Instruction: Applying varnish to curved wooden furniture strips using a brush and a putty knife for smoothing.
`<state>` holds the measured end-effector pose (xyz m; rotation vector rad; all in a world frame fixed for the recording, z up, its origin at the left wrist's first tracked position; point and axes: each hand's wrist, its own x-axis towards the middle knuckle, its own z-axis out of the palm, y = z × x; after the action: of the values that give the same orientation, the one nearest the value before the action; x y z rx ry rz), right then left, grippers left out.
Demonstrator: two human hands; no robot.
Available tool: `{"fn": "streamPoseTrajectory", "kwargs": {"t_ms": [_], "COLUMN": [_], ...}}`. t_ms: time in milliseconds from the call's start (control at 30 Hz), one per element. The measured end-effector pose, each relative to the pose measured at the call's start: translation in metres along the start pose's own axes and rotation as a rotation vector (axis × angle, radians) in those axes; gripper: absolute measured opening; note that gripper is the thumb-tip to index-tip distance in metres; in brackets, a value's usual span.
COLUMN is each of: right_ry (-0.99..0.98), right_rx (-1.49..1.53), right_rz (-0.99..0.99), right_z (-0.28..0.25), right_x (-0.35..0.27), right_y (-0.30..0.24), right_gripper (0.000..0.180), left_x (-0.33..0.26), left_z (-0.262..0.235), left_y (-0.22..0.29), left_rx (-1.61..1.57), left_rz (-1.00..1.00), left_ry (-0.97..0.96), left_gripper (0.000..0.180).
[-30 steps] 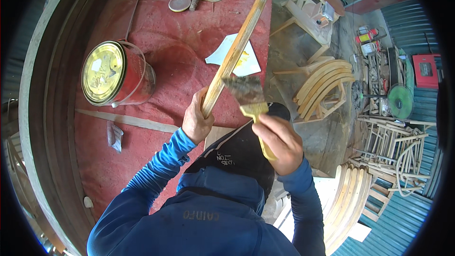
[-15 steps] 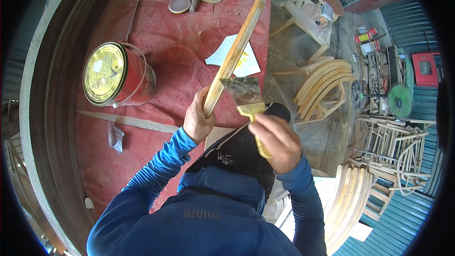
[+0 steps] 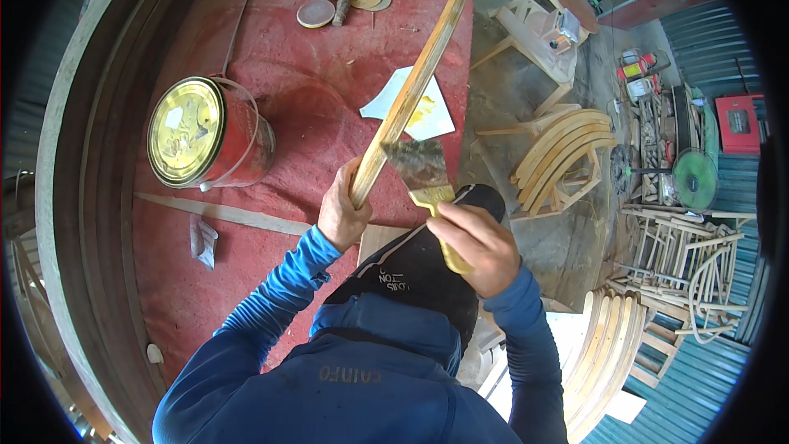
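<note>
A long curved wooden strip [image 3: 415,86] slants up and away from me, its near end gripped in my left hand [image 3: 343,207]. My right hand [image 3: 481,248] is closed round the yellow handle of a putty knife [image 3: 421,168]. The wide blade is stained, and one of its corners meets the right edge of the wood a little beyond my left fingers. Under the strip, on the red-covered table [image 3: 304,107], lies a white sheet [image 3: 431,107] with a smear of yellow paste.
A red bucket with a metal lid [image 3: 187,130] stands at the left. Several round sanding discs [image 3: 316,13] lie at the far side. Curved wooden pieces [image 3: 563,152] are stacked at the right, near a green fan [image 3: 694,179] and piled chair frames [image 3: 682,271].
My right hand has turned the putty knife a little, and its blade sits slightly lower and further left along the wood. My left hand keeps its grip.
</note>
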<state>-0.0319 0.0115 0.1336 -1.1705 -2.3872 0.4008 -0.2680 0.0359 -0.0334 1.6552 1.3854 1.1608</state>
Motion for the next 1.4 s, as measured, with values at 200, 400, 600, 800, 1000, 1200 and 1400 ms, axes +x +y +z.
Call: {"fn": "streamPoseTrajectory", "kwargs": {"t_ms": [200,400,600,800,1000,1200,1400], "right_ry": [0.242,0.217,0.176,0.103,0.034,0.123,0.187], "right_rx": [0.18,0.053,-0.006,-0.086,-0.039,0.465,0.923], "right_rz": [0.379,0.327,0.324,0.351,0.272,0.526,0.83], "right_z": [0.0,0.069,0.102,0.115,0.109,0.062,0.007], "right_x": [0.017,0.036,0.069,0.075,0.076,0.051,0.021], "right_y": [0.066,0.15,0.166,0.177,0.177,0.198,0.152], "right_gripper": [0.024,0.022,0.019,0.021,0.021,0.022,0.032], "left_x": [0.005,0.005,0.004,0.006,0.005,0.012,0.013], "left_z": [-0.02,-0.012,-0.015,-0.017,-0.017,-0.016,-0.018], "left_y": [0.0,-0.003,0.001,0.009,0.008,-0.001,0.002], "left_rx": [-0.074,-0.277,-0.172,-0.148,-0.663,-0.949,-1.15], "left_rz": [-0.225,-0.32,-0.241,-0.309,-0.525,-0.615,-0.679], "left_ry": [-0.074,-0.097,-0.058,-0.107,-0.078,-0.083,-0.116], "left_gripper": [0.066,0.056,0.052,0.056,0.058,0.046,0.039]}}
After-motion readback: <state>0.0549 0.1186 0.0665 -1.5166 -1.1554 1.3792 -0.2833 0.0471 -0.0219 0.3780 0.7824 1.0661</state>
